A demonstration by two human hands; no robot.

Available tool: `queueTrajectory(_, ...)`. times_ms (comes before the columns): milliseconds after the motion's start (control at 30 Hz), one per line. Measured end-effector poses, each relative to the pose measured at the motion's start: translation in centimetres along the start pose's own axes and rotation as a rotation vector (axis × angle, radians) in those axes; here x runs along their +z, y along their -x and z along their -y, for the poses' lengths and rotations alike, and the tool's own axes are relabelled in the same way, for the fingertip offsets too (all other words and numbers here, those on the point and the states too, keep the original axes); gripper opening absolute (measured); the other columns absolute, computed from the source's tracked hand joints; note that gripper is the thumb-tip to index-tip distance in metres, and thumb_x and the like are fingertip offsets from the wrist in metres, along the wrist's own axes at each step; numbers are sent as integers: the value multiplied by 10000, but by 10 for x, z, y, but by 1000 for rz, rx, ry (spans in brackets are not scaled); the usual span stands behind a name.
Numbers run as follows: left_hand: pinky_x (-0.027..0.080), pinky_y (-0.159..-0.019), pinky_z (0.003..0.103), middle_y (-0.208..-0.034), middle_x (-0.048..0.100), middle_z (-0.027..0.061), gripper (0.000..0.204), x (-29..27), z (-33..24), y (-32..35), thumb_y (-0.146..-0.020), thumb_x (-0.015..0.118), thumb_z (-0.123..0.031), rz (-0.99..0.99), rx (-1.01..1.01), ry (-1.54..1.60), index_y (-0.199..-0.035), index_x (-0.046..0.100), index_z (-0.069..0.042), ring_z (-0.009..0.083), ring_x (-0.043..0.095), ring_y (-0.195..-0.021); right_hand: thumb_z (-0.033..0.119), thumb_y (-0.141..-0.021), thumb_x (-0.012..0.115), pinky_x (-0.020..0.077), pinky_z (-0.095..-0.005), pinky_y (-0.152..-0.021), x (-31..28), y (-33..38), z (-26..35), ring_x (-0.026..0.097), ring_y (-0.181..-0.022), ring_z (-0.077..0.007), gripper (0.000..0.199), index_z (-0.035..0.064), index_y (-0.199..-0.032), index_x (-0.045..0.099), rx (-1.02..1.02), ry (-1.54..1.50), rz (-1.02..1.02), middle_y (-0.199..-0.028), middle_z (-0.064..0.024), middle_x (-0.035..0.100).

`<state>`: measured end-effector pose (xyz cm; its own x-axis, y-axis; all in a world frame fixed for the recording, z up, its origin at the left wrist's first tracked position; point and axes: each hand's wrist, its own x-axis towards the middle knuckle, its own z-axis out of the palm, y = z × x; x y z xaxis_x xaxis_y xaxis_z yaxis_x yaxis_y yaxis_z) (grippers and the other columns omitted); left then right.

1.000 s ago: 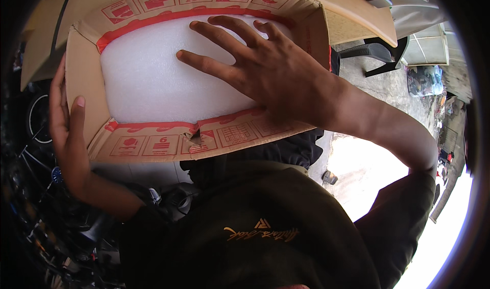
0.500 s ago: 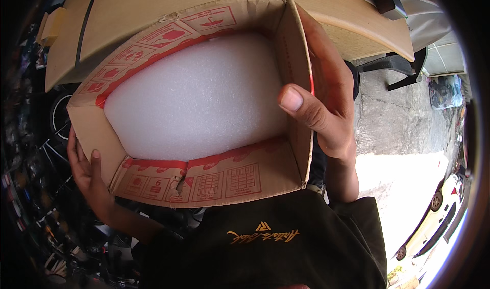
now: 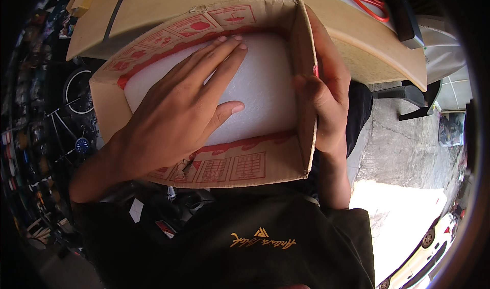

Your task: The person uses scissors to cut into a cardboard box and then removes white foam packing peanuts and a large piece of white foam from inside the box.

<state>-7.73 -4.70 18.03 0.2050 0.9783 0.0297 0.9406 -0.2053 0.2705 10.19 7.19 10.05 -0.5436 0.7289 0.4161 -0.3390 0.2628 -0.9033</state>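
Observation:
An open cardboard box with red printing on its inner flaps is held up in front of my chest. White foam sheet fills its inside. My left hand lies over the foam, palm down, with its fingers stretched out and the thumb apart. At the box's right wall my right hand grips the cardboard, thumb on the inner side and fingers around the outside. The left hand covers part of the foam and of the near flap.
Behind the box runs a light wooden table. Red-orange handles and a dark block-shaped object rest at its right end. A dark chair stands on the concrete floor. A bicycle wheel shows at left.
My left hand has left the box's left side and now lies on the foam. The right hand keeps its grip, its thumb shifted slightly. The box appears a little further right.

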Motion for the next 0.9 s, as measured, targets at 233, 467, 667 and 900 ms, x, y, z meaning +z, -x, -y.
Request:
queueTrajectory(233,446,-1058,485,-1331,555,305,503,20,16,-22,-996,603,-226,44,-128,128,-1383,479,70,460,546,-1239,356,-732,666,299,-426,-1178,5,1,8,440,-1408,-331,880,-67,-1475,458,-31,151,66,-1492,-226,484)
queueTrajectory(467,561,-880,446,-1102,689,263,443,29,27,-26,-872,770,-211,-131,-38,137,-1194,641,64,421,686,-1011,423,-803,661,349,-427,-1151,6,5,5,499,-1369,-321,886,-79,-1494,425,5,98,45,-1479,-227,513)
queueTrajectory(667,606,-785,383,-1009,729,222,422,31,23,-27,-777,852,-178,-229,16,-59,-1091,703,61,345,741,-906,499,-862,661,350,-401,-1145,4,4,-1,514,-1352,-302,913,-99,-1499,400,3,110,14,-1453,-237,532)
queueTrajectory(900,601,-824,393,-1079,705,205,353,36,10,-25,-790,826,-140,-398,243,-277,-1052,709,66,331,718,-974,156,-718,600,326,-420,-1152,4,0,2,503,-1314,-358,775,-104,-1436,467,-20,52,16,-1369,-258,536)
